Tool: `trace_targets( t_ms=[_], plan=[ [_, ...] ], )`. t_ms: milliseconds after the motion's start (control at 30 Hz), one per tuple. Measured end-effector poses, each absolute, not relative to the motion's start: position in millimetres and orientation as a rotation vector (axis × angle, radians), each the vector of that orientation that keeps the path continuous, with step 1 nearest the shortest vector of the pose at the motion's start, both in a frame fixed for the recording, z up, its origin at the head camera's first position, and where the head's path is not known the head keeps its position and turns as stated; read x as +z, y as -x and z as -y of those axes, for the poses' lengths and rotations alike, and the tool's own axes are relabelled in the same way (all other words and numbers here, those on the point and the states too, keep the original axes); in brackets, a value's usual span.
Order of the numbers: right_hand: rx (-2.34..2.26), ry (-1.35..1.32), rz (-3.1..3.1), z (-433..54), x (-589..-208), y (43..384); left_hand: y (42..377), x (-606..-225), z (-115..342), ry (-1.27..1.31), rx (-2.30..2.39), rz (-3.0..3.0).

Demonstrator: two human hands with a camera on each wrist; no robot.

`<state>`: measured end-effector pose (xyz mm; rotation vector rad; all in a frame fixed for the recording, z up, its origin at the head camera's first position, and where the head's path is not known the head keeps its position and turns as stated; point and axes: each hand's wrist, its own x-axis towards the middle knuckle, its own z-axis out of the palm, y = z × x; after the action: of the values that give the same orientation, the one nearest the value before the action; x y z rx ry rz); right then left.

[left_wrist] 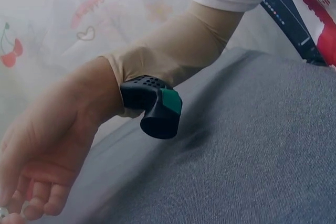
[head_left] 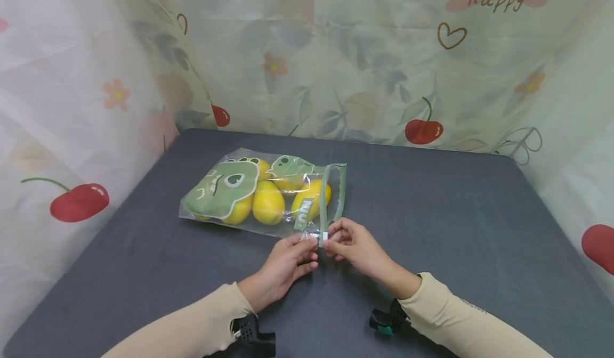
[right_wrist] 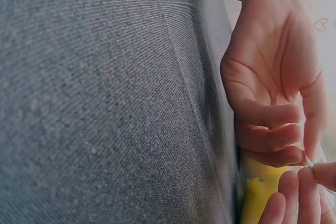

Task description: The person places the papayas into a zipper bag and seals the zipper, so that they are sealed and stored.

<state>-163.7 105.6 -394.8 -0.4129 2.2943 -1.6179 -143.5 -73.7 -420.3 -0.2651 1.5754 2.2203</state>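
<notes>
A clear zip bag (head_left: pixel 235 227) with green cartoon dinosaur prints lies flat on the dark tabletop in the head view. Several smooth yellow fruits (head_left: pixel 268 203), resembling lemons or mangoes, fill it. Its green zip strip (head_left: pixel 323 198) runs along the right end, with a white slider (head_left: pixel 325 236) at the near corner. My left hand (head_left: pixel 284 266) pinches the bag's near edge just left of the slider. From the other side, my right hand (head_left: pixel 357 249) pinches the strip at the slider, thumb and forefinger together. Whether the zip is fastened cannot be told.
A dark grey cloth covers the table (head_left: pixel 431 214). Printed curtains (head_left: pixel 336 70) enclose its back and sides. A thin cord (head_left: pixel 525 142) hangs by the far right corner. Each wrist carries a black camera mount (left_wrist: pixel 157 106).
</notes>
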Motion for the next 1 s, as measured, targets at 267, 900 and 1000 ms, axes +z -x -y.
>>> trace_targets(
  t_ms=[267, 900, 1000],
  plan=[
    [-1.648, 0.364, -2.24, -105, -398, 166, 142, -421, 73, 0.284, 2.257, -1.578],
    [-1.891, 0.107, -1.871, -103, -398, 179, 148, -416, 74, 0.3, 2.269, -1.608],
    [-1.88, 0.08, -1.91, -101, -397, 183, 149, -415, 72, 0.323, 2.278, -1.623]
  ],
)
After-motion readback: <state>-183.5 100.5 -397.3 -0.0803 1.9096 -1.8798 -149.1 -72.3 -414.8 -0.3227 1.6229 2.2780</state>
